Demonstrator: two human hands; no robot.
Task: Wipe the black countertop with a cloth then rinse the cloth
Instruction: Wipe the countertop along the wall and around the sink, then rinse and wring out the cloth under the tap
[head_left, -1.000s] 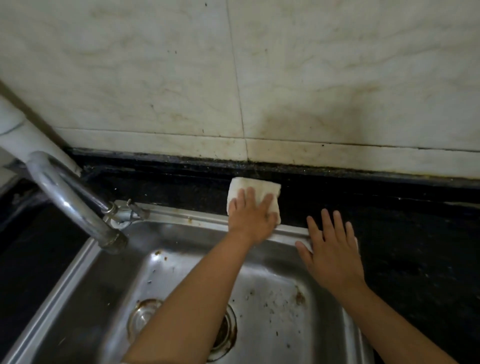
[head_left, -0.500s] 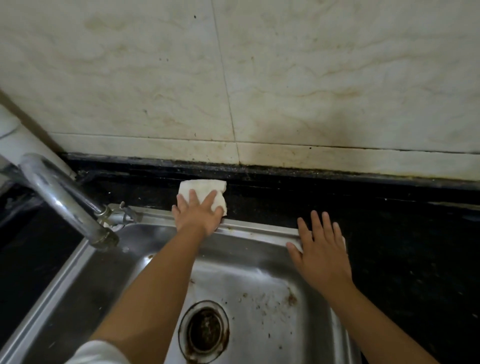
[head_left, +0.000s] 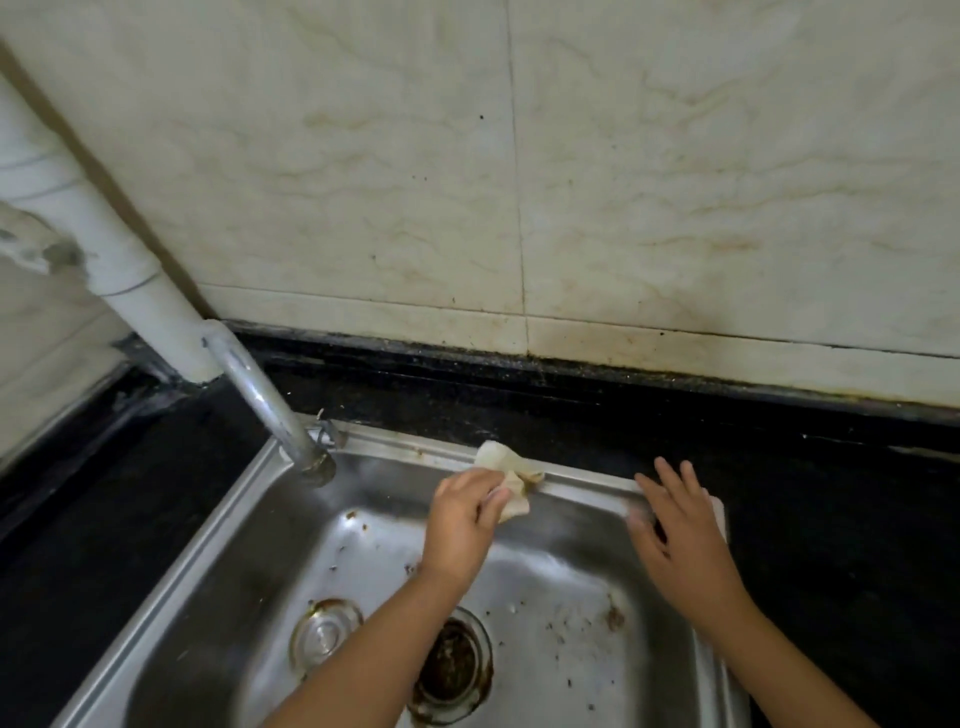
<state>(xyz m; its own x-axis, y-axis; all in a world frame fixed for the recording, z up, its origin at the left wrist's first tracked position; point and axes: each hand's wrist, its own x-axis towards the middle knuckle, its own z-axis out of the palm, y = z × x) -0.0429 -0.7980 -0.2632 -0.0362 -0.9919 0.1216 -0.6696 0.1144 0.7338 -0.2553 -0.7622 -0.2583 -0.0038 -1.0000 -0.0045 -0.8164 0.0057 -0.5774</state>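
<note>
Crumpled stained cloth (head_left: 506, 475) over sink rim (head_left: 395, 447)

Faucet (head_left: 270, 410) overhangs the sink's (head_left: 244, 499) left corner (basin otherwise open).

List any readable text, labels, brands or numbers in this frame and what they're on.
None readable.
The tap, sink, wall tiles and white pipe show no print, logo or number.
The cloth held by the left hand carries brown stains only, no label.
The black countertop bears no markings.
</note>
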